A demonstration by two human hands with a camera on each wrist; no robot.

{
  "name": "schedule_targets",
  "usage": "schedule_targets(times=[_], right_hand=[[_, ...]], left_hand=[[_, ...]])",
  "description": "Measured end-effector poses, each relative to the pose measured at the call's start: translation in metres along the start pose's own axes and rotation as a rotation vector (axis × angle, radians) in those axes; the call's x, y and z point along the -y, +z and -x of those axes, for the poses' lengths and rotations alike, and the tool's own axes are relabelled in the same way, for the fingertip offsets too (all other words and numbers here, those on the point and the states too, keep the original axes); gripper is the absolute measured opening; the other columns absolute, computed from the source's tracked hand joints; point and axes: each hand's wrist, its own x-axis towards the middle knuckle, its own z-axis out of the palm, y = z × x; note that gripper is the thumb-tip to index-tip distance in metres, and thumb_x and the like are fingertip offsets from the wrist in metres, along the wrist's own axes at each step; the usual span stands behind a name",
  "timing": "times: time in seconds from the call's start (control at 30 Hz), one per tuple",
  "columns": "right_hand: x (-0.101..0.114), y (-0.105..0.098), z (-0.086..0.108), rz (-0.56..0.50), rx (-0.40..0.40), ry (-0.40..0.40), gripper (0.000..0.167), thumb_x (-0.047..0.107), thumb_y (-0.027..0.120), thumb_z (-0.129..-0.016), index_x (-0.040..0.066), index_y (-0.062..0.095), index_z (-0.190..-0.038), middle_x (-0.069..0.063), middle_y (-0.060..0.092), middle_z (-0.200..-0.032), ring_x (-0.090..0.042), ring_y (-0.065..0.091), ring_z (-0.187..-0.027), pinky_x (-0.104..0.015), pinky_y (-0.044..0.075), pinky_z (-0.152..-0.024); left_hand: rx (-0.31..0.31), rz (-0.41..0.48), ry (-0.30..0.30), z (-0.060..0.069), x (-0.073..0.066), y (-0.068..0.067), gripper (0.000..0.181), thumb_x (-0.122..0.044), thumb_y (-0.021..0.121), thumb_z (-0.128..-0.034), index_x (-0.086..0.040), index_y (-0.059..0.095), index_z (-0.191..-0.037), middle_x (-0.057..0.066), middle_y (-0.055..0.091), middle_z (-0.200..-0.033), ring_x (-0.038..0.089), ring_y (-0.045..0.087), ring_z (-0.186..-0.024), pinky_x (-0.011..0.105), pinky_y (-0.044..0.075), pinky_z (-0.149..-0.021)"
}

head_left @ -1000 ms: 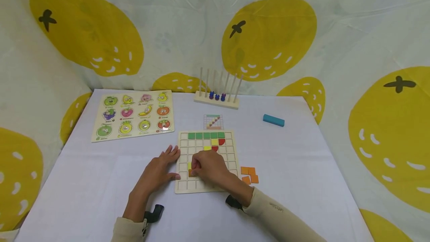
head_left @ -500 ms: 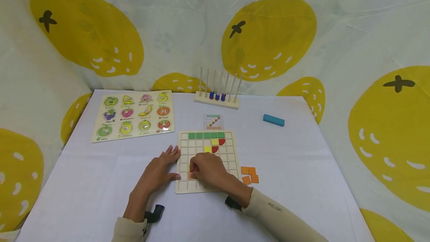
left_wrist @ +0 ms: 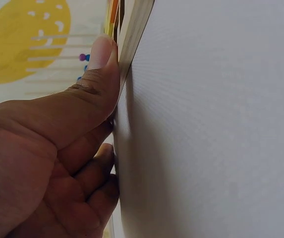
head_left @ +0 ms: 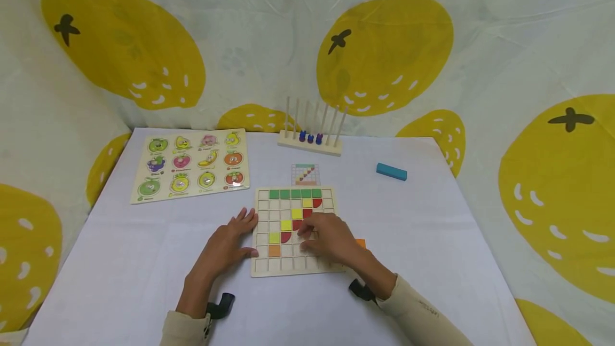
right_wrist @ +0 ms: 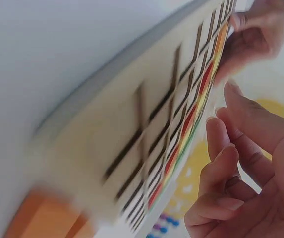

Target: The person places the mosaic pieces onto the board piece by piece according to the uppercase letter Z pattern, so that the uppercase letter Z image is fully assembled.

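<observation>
A wooden grid board (head_left: 261,266) lies on the table, with a row of green square tiles (head_left: 295,194) along its far side. Yellow square tiles (head_left: 286,225) and red quarter-round tiles (head_left: 285,237) run diagonally across it. One orange square tile (head_left: 274,250) sits in a cell near the lower left. My left hand (head_left: 222,250) rests against the board's left edge; its thumb (left_wrist: 101,54) touches the side. Over the board's right half hovers my right hand (head_left: 331,236), fingers loosely bent, nothing between them. Loose orange tiles (head_left: 361,242) beside the board are mostly hidden behind it.
A small printed pattern card (head_left: 305,174) lies just beyond the board. Farther back stands a wooden peg rack (head_left: 309,147) with several blue beads. A fruit picture puzzle (head_left: 192,167) is at the back left, a teal block (head_left: 391,171) at the back right.
My right hand has let go of the orange tile, which now lies in its cell, and has moved to the right. The left hand has stayed at the board's edge.
</observation>
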Motion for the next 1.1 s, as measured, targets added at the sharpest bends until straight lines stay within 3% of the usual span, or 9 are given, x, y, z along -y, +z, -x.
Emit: schedule_targets(times=[0.33, 0.6, 0.83, 1.1], right_hand=[[-0.045, -0.032, 0.02, -0.058, -0.06, 0.148, 0.02, 0.018, 0.094, -0.081, 0.02, 0.08, -0.096, 0.006, 0.071, -0.091, -0.014, 0.057, -0.075, -0.026, 0.048, -0.066], [-0.074, -0.046, 0.034, -0.019, -0.023, 0.251, 0.023, 0.019, 0.095, -0.08, 0.02, 0.079, -0.096, 0.004, 0.071, -0.096, -0.016, 0.056, -0.08, -0.029, 0.049, -0.07], [-0.082, -0.042, 0.036, 0.024, 0.048, 0.298, 0.023, 0.02, 0.096, -0.078, 0.021, 0.075, -0.088, 0.005, 0.065, -0.087, -0.016, 0.056, -0.082, -0.03, 0.048, -0.07], [-0.081, -0.041, 0.032, 0.031, 0.052, 0.29, 0.023, 0.015, 0.093, -0.081, 0.019, 0.071, -0.084, 0.003, 0.062, -0.081, -0.017, 0.056, -0.081, -0.03, 0.047, -0.066]], left_hand=[[-0.001, 0.004, -0.016, 0.001, 0.0, -0.001, 0.101, -0.021, 0.098, -0.0712, -0.011, 0.048, -0.158, 0.006, 0.04, -0.169, 0.033, 0.031, -0.162, 0.065, 0.038, -0.123], [0.006, -0.008, -0.027, 0.001, 0.0, 0.001, 0.102, -0.022, 0.098, -0.0711, -0.013, 0.048, -0.159, 0.005, 0.039, -0.169, 0.033, 0.03, -0.162, 0.065, 0.038, -0.123], [0.005, 0.0, -0.02, 0.001, -0.001, -0.001, 0.101, -0.022, 0.098, -0.0714, -0.012, 0.048, -0.158, 0.005, 0.04, -0.169, 0.034, 0.03, -0.162, 0.066, 0.038, -0.123], [-0.005, 0.0, -0.01, 0.002, -0.003, -0.002, 0.1, -0.022, 0.098, -0.0721, -0.011, 0.048, -0.158, 0.006, 0.04, -0.169, 0.036, 0.032, -0.161, 0.066, 0.038, -0.123]])
